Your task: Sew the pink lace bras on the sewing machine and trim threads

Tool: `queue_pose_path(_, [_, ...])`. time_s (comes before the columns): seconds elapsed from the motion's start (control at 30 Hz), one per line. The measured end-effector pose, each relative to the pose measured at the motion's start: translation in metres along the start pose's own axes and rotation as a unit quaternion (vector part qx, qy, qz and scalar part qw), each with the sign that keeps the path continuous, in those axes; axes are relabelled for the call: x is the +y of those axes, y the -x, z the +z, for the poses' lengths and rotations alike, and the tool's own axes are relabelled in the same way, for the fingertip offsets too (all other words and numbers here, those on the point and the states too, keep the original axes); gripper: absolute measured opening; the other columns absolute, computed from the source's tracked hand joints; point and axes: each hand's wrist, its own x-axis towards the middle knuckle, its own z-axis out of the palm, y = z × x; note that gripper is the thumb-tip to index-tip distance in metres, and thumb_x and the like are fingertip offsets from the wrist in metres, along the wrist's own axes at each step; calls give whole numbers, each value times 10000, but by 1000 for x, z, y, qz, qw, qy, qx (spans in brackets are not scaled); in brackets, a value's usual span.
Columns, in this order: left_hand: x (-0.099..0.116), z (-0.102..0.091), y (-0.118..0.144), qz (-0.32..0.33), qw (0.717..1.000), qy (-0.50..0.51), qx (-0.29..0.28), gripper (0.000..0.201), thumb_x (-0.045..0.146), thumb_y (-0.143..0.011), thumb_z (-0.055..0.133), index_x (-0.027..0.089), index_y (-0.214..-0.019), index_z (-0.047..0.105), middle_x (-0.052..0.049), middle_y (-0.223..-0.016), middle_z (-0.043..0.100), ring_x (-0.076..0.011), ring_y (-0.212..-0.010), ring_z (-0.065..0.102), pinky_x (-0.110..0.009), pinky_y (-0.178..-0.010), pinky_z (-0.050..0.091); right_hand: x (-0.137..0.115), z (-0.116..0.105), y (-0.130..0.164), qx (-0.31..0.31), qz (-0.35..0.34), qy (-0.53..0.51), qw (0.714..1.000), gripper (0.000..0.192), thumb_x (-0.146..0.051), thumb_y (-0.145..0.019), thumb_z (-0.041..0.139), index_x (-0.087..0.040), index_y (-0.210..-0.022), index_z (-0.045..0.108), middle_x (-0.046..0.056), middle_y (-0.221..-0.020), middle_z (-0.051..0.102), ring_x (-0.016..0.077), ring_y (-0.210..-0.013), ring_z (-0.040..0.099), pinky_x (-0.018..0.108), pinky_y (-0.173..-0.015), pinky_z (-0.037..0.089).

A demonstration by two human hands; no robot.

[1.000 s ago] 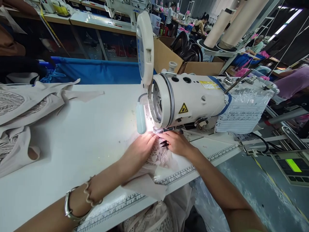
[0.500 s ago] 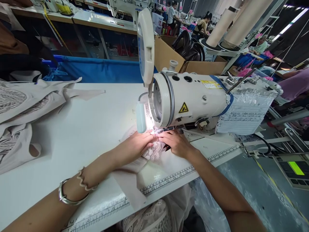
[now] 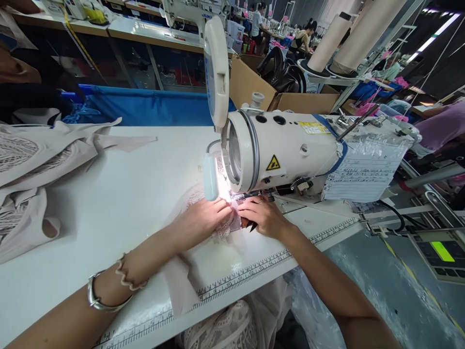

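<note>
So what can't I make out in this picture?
Head view:
Dark pointed tool: mostly covered by the right hand.
Lace fabric: partly under the left hand.
Spot under the sewing machine: lost in glare.
Handwritten sheet: words too small.
Pale garments: cut by left edge.

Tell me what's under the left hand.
Pale lace fabric shows past the edges of the left hand, over the white tabletop. Whatever is directly beneath the hand is covered; can't tell.
</note>
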Motion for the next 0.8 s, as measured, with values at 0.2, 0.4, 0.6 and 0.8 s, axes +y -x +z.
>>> queue_pose_path(0.2, [4, 2, -1, -25, 999, -27, -2, 335, 89, -994, 313, 137, -1162, 599, -157, -1099, 643, -251, -944, 626, -385, -740, 510, -2, -2, -1, -8, 17, 9, 1000, 383, -33, -955, 387, -188, -1122, 694, 73, -1113, 743, 208, -1066, 620, 345, -839, 503])
queue_pose_path(0.4, [6, 5, -3, -11, 999, -33, 24, 323, 78, -983, 324, 122, -1098, 622, -155, -1038, 662, -244, -870, 614, -377, -687, 496, -3, 1, -1, -6, -6, 26, 1000, 323, -31, -950, 408, -185, -973, 692, 68, -1084, 742, 207, -1054, 614, 329, -798, 450])
queue_pose_path(0.6, [4, 0, -2, 12, 999, -32, 22, 359, 21, -941, 353, 158, -1091, 650, -115, -1026, 679, -224, -851, 601, -333, -632, 434, -4, -1, -3, 17, -8, 37, 999, 375, 9, -933, 375, -179, -1061, 672, 54, -1012, 739, 191, -969, 605, 317, -755, 418])
queue_pose_path(0.8, [9, 4, -1, -41, 997, -71, 16, 307, 93, -973, 360, 140, -1080, 644, -148, -994, 650, -264, -858, 591, -366, -651, 422, -3, 0, -4, 55, -20, 23, 998, 308, 6, -905, 424, -163, -961, 675, 60, -1034, 741, 200, -993, 609, 325, -788, 456])
